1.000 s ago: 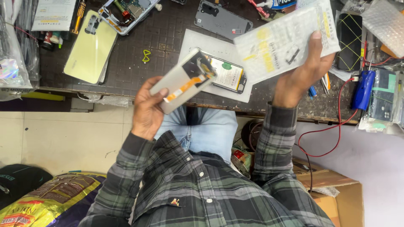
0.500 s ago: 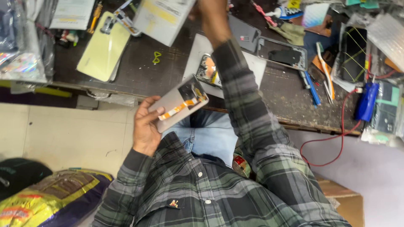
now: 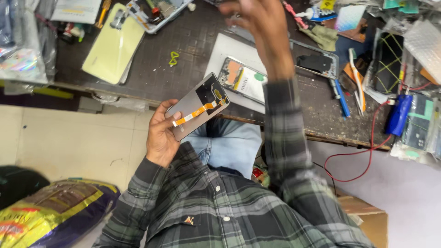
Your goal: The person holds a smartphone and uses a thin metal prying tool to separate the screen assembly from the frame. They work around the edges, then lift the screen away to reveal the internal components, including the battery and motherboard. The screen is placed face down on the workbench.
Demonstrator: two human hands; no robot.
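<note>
The dark surface [image 3: 183, 59] is crowded with phone parts and tools. A thin phone screen panel [image 3: 195, 108] is held just off its near edge, above the lap, with its grey back turned up. The panel is held in the left hand [image 3: 161, 138]. The grip is closed on the lower end of the panel, with the thumb on the back and the fingers under it.

The panel is judged to be light, flat and stiff. It is likely glass on the hidden side, so it can crack if it is bent or knocked. It is best held by its long edges, not pressed in the middle. An orange flat cable [image 3: 197, 111] is seen lying across the back. It looks soft and thin and can tear, so it should not be pulled or pinched.

The right hand [image 3: 257, 23] is lifted high over the surface and is blurred. It cannot be told if its grip is closed or holds anything.

Little open room is left on the surface. An opened phone [image 3: 245, 80] is laid on a white mat [image 3: 225, 50] close to the panel. A yellow-green back cover [image 3: 112, 46] is laid far to the left. A red wire [image 3: 367, 151] is hung over the right edge. More room is found above the lap and the pale floor [image 3: 69, 138]
</note>
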